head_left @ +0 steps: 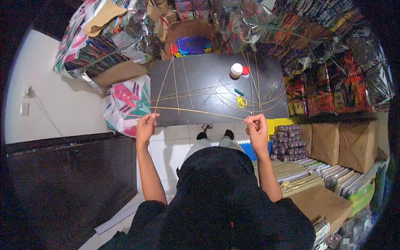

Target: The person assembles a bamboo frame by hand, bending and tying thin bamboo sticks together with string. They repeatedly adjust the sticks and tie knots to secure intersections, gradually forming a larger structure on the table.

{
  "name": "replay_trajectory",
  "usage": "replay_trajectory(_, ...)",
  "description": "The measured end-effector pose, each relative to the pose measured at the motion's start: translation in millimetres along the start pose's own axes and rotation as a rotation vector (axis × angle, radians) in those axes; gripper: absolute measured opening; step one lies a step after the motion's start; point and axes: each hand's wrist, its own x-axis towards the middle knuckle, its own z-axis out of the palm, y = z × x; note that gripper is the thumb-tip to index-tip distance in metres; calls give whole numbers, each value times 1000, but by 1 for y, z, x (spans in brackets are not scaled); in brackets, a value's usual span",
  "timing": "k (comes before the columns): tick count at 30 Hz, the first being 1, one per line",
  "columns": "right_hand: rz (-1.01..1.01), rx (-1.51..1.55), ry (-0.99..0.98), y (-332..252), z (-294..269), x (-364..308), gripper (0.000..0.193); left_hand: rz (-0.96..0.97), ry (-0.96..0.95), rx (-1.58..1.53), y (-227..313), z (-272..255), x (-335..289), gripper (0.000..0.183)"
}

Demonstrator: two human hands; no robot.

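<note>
A thin, light-brown bamboo stick (200, 110) bows slightly between my hands, above the near edge of the dark table (208, 68). My left hand (146, 127) is closed in a pinch by its left end; another thin stick (165, 81) runs from those fingers toward the far side. At the other end, my right hand (257, 128) pinches the bamboo stick between thumb and fingers. More thin sticks (186, 77) lie on the tabletop, some straight, some curved. Among them are yellow-handled scissors (241, 102), a small dark green object (238, 91), and a brown jar with a white lid (236, 71).
A red lid (246, 70) sits beside the jar. Printed sheets (125, 98) hang by the table's left side. Tall wrapped stacks (308, 29) crowd the far side. Small dark spools or blocks (286, 141) and cardboard boxes (358, 143) stand at right; a dark cabinet (71, 179) is at left.
</note>
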Motion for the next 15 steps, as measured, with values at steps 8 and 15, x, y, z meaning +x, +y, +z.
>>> replay_trajectory(8,11,-32,19,3,0,5,7,-34,-8,-246,26,11,12,30)
replay_trajectory(15,54,-60,77,27,-4,22,7,584,712,246,13,26,47,27)
